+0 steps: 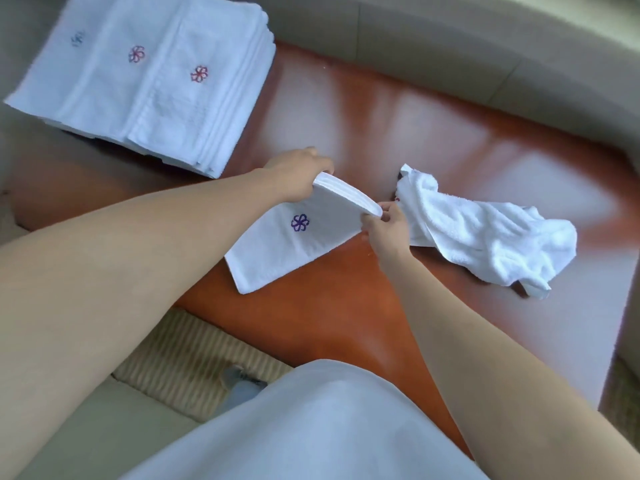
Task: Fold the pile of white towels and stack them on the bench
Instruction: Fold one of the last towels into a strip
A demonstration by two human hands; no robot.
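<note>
Obs., head view. Glossy reddish-brown wooden bench (pixel 398 133) carries all the linen.

Folded white towel with a purple flower emblem (pixel 304 237): held up by its top folded edge, lower corner resting on the bench in front of the person. Left hand (pixel 298 174) grips the left end of that edge, fingers curled over the layered fold. Right hand (pixel 384 230) pinches the right end between thumb and fingertips. Both hands are closed on the same towel; the layers at the top edge show as several stacked curves.

Crumpled white terry towel (pixel 485 233): unfolded, lying loose on the bench just beside the right hand, to its right. Whether it touches the hand cannot be told (the hand overlaps its near edge).

Stack of folded white towels with red and blue flower emblems (pixel 145 81): far left end of the bench, well apart from both hands, in overlapping offset rows; edges blurred.

No containers in view. Pale blue-grey garment (pixel 311 427) fills the bottom centre; beige striped woven mat (pixel 187 362) on the floor below the bench edge.
</note>
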